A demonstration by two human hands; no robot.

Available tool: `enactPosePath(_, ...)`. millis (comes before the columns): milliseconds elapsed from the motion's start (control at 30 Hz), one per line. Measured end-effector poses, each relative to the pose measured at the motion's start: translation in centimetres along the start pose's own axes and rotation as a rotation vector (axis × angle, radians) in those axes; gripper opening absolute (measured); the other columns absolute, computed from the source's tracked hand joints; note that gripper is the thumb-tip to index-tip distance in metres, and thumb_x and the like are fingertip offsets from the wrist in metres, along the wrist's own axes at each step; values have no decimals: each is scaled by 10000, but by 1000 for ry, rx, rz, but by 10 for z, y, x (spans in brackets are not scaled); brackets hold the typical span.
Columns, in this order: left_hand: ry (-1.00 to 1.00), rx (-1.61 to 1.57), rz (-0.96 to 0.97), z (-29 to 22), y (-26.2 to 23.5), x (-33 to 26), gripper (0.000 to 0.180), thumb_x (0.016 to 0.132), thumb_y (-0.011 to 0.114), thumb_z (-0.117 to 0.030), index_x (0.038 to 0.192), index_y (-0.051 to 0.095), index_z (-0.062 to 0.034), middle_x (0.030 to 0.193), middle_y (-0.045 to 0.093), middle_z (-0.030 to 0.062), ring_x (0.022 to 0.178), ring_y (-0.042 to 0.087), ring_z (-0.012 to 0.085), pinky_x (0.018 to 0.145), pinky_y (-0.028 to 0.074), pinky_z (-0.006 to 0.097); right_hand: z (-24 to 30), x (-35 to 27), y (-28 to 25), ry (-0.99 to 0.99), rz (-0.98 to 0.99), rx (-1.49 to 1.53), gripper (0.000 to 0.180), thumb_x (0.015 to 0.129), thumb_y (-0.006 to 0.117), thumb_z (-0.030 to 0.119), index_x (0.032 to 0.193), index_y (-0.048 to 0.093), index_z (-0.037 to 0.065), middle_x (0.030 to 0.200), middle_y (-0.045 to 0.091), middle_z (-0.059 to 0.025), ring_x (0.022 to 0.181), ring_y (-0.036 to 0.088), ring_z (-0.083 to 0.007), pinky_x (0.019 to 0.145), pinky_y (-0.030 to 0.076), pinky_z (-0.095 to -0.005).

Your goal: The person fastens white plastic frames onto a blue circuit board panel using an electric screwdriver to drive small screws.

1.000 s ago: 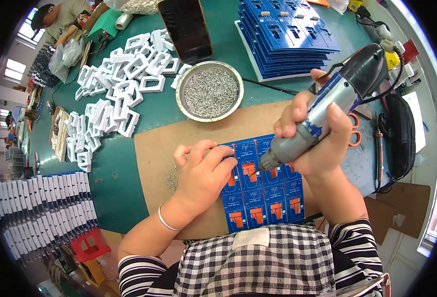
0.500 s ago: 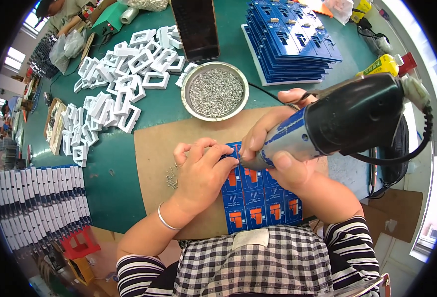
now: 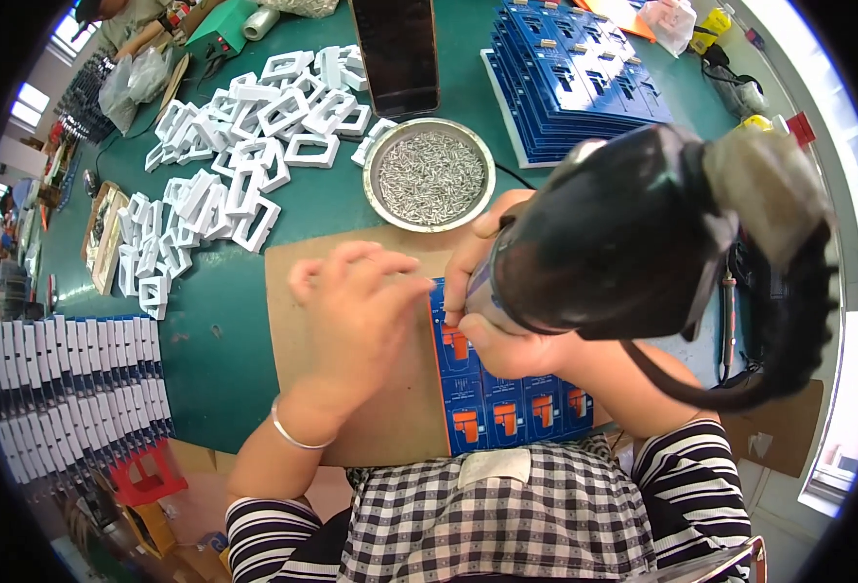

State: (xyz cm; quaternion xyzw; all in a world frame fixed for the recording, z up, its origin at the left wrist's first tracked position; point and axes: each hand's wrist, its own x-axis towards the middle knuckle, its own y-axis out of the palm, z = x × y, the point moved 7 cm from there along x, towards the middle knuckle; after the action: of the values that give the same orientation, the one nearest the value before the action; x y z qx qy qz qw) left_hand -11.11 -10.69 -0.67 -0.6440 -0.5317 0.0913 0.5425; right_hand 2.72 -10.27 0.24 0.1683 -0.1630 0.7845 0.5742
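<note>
Both hands' fingers work the blue panel (image 3: 507, 408): right hand (image 3: 492, 311) clamped on screwdriver (image 3: 623, 233), left hand (image 3: 361, 301) loosely spread.

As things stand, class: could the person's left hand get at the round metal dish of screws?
Probably yes. The left hand rests on the brown board, and only bare board and green mat lie between it and the dish of screws just ahead; the right hand with the electric screwdriver stays aside.

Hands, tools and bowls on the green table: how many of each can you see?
Hands: 2, the left hand and the right hand
Electric screwdriver: 1
Metal bowl of screws: 1
Bracelet: 1
Total: 5
</note>
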Motion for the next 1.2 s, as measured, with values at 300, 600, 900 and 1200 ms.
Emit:
enactPosePath(300, -39, 266, 69, 59, -22, -34, 170, 690, 755, -115, 828, 691, -190, 830, 583, -56, 894, 522, 163, 846, 266, 406, -4, -10, -3, -13, -95, 199, 608, 801, 705, 188, 1244, 301, 86, 774, 567, -105, 666, 600, -208, 607, 525, -312)
enactPosePath(600, 95, 287, 186, 42, -2, -54, 143, 666, 742, -149, 780, 670, -197, 814, 558, -67, 885, 517, 147, 850, 290, 414, -7, -12, -73, 51, -411, 570, 631, 800, 619, 347, 1312, 325, 124, 773, 524, -75, 635, 580, -201, 648, 514, -372)
enactPosePath(900, 287, 538, 313, 25, 10, -36, 111, 650, 654, -87, 715, 583, -142, 721, 519, -9, 738, 508, 187, 840, 330, 381, 50, 10, -133, -68, -315, 398, 513, 878, 505, 333, 1287, 398, 43, 798, 579, -86, 665, 597, -191, 679, 515, -373)
enactPosePath(1200, -161, -472, 367, -5, 51, -9, 91, 763, 681, -101, 852, 666, -107, 835, 674, -22, 792, 583, 136, 856, 330, 354, -22, -34, -107, 187, -683, 808, 463, 845, 545, 334, 1211, 413, 83, 775, 571, -96, 626, 574, -216, 656, 495, -422)
